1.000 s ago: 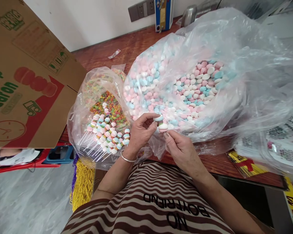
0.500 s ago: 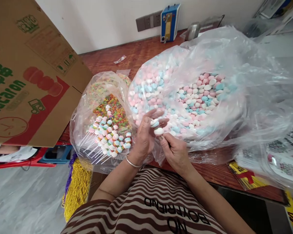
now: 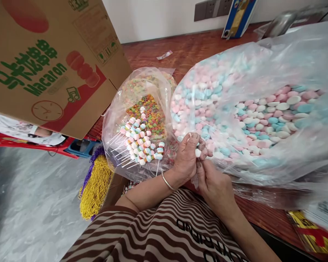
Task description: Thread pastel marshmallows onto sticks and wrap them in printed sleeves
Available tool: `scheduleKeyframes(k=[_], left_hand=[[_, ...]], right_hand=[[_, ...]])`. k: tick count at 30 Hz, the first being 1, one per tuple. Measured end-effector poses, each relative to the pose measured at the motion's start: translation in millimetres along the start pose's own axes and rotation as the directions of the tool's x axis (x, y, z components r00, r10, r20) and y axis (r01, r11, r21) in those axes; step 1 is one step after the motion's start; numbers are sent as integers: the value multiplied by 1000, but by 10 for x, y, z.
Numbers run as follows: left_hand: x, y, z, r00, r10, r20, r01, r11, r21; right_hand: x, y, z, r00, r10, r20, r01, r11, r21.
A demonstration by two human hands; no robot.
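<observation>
Pinching a small white candy [image 3: 198,153] between both hands.

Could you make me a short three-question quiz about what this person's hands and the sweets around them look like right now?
1. True or false: the left hand and the right hand meet around a small white candy piece.
2. Which lies on the ring-shaped cereal in the small plastic bag: A) finished candy skewers, B) yellow beads, C) a cardboard box?
3. What colours are the candies in the large plastic bag?

Key: 1. True. 2. A. 3. Pink, blue and white.
</observation>
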State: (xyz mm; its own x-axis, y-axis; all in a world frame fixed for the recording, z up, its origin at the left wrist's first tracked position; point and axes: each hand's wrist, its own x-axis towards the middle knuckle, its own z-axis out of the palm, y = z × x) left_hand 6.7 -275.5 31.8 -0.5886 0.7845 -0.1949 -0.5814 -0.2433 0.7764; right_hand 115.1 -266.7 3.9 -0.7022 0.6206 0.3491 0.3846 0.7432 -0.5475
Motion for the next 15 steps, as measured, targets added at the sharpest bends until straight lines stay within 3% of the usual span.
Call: scheduleKeyframes(k=[5,8,9,10,11,12,13,15], left_hand=[[-29,16,-176,994,82,-77,-81,997,21],[105,235,-480,995,96,-31,-89,977,192],[198,359,-624,989,149,-9,-140,949,283],[315,502,-783,971,240,10,-221,878,424],[452,653,-948,944,328,43,-286,741,607],[602,800,-1111,903,420,89,-330,548,768],[756,930,-1261,888,430,165,-325,329,887],[1039,1107,-1497,906,337,257,-254,-54,966]], right_hand=[[157,-49,186,999,-32,17,32,999,30],[217,-55,188,997,-5,79,-7,989,146],[227,-54,165,996,12,90,-29,982,184],[232,-51,137,995,30,92,-49,975,216],[235,-48,108,995,47,87,-66,968,240],[237,-45,82,995,59,79,-78,964,255],[239,-41,63,995,66,71,-83,961,264],[248,-36,45,996,66,66,-82,957,279]])
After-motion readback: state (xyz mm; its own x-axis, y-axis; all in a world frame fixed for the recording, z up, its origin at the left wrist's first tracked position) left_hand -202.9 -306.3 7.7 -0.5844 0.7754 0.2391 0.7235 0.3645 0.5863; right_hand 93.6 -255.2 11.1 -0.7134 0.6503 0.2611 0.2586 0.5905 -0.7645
